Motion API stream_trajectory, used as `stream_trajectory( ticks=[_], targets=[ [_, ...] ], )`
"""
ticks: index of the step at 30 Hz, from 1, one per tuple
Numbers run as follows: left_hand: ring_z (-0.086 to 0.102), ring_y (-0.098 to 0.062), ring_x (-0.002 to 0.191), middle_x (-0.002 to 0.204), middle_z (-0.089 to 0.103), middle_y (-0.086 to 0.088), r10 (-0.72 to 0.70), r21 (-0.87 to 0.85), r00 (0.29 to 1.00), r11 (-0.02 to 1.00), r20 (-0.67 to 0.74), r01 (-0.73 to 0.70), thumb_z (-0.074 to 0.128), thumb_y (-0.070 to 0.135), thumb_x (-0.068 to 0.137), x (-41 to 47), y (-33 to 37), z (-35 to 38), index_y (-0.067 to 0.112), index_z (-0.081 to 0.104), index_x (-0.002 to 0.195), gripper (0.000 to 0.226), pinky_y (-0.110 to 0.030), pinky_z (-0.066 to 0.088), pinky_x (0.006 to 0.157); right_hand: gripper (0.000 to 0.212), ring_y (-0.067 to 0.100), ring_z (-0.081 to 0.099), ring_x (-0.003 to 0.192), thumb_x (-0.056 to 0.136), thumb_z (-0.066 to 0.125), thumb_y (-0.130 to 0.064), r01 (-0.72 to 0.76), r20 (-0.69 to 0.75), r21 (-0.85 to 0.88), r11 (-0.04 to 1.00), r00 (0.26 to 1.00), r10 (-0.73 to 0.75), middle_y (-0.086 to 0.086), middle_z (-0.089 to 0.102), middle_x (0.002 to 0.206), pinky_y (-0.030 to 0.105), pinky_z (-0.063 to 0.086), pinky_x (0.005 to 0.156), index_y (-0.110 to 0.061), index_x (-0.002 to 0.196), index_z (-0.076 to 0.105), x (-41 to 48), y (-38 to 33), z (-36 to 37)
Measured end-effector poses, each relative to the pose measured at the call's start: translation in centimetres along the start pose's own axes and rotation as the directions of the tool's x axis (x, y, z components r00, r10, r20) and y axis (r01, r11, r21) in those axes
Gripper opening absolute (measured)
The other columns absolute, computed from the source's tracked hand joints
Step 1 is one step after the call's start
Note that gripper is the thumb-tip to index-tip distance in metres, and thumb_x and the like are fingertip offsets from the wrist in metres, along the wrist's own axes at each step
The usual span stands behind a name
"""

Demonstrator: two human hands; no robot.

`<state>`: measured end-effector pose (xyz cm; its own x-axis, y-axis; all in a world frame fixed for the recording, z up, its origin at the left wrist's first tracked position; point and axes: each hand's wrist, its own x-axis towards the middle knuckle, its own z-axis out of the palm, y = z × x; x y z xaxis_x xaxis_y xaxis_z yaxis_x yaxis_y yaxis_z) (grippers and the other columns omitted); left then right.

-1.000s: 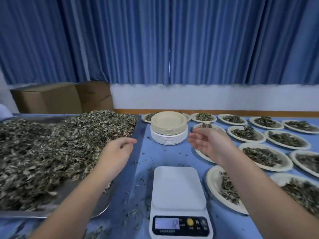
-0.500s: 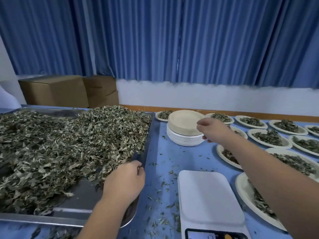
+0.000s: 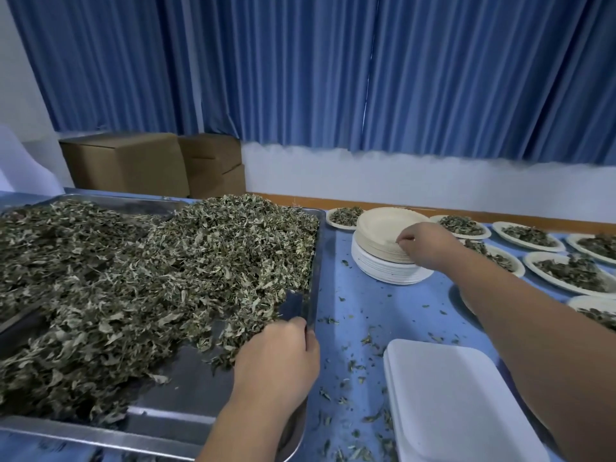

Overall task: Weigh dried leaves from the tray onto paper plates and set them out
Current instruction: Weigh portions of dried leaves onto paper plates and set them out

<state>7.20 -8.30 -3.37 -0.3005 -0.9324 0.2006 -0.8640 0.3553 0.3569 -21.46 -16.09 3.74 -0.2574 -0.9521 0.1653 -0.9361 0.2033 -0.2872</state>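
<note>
nearest me, one scale (image 3: 460, 405) sat on the table (image 3: 353, 295), its long axis running near to far and its platform bare. to its left, one tray (image 3: 200, 381) held the leaves (image 3: 166, 278). the left hand (image 3: 276, 361) lay at the tray's right rim against the edge of the heap, fingers curled. i could not tell whether it grasped rim, leaves or nothing.

further off, the right hand (image 3: 423, 245) pinched the near rim of the top plate (image 3: 383, 225) on one stack (image 3: 383, 271), tan plates over white.

judgement: the scale lay straight toward me from that grasp, so the right hand was the nearer for the carry. the plate is round, so no axis mattered.

filled plates (image 3: 497, 228) stood set out: at least seven counted, with the arm hiding others. beyond stood three boxes (image 3: 123, 161), as far as i could tell.
</note>
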Motion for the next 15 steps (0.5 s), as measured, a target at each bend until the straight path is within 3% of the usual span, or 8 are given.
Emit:
stream_trajectory(
  ticks=[2, 5, 9, 12, 15],
  targets=[
    [0.054, -0.020, 0.059, 0.074, 0.056, 0.002, 0.006, -0.007, 1.000, 1.000, -0.005, -0.007, 0.036, 0.035, 0.101, 0.0, 0.0, 0.0, 0.019, 0.053, 0.088, 0.027, -0.029, 0.036, 0.048, 0.023, 0.022, 0.061, 0.070, 0.095, 0.050, -0.016, 0.006, 0.022, 0.044, 0.999, 1.000, -0.007, 0.010, 0.069, 0.085, 0.033, 0.049, 0.073, -0.006, 0.096, 0.072, 0.0, 0.3, 0.1],
    [0.054, -0.020, 0.058, 0.071, 0.053, 0.003, 0.004, -0.015, 1.000, 1.000, -0.004, -0.004, 0.036, 0.035, 0.101, -0.1, 0.0, 0.0, 0.019, 0.052, 0.086, 0.027, -0.029, 0.034, 0.047, 0.021, 0.019, 0.057, 0.070, 0.094, 0.054, -0.016, 0.002, 0.020, 0.070, 0.998, 1.000, -0.003, 0.004, 0.069, 0.085, 0.031, 0.049, 0.073, -0.011, 0.100, 0.074, 0.1, 0.4, 0.0],
    [0.058, -0.023, 0.061, 0.068, 0.050, 0.003, 0.000, -0.031, 1.000, 1.000, 0.002, 0.000, 0.036, 0.034, 0.101, 0.0, 0.0, 0.2, 0.018, 0.052, 0.087, 0.026, -0.030, 0.032, 0.047, 0.021, 0.008, 0.052, 0.061, 0.094, 0.055, -0.017, -0.010, 0.040, 0.056, 0.998, 0.999, 0.008, -0.007, 0.062, 0.070, 0.020, 0.038, 0.053, -0.015, 0.103, 0.074, 0.5, 0.3, -0.5],
    [0.049, -0.018, 0.054, 0.069, 0.052, 0.003, 0.002, -0.019, 1.000, 1.000, -0.006, -0.002, 0.036, 0.034, 0.101, 0.1, -0.1, 0.4, 0.018, 0.055, 0.092, 0.026, -0.027, 0.030, 0.043, 0.022, 0.006, 0.049, 0.067, 0.095, 0.055, -0.019, 0.000, 0.021, 0.031, 1.000, 1.000, -0.001, -0.011, 0.062, 0.076, 0.023, 0.035, 0.057, -0.017, 0.107, 0.074, 0.8, 0.3, -0.7],
    [0.055, -0.018, 0.059, 0.075, 0.058, 0.003, -0.001, -0.030, 1.000, 1.000, -0.011, 0.001, 0.037, 0.035, 0.101, 0.2, -0.1, 0.4, 0.018, 0.059, 0.106, 0.028, -0.028, 0.033, 0.046, 0.021, 0.013, 0.053, 0.077, 0.096, 0.056, -0.020, 0.015, -0.003, 0.048, 0.999, 1.000, -0.014, -0.003, 0.068, 0.088, 0.024, 0.036, 0.069, -0.016, 0.105, 0.075, 1.0, 0.3, -0.8]
  ],
)
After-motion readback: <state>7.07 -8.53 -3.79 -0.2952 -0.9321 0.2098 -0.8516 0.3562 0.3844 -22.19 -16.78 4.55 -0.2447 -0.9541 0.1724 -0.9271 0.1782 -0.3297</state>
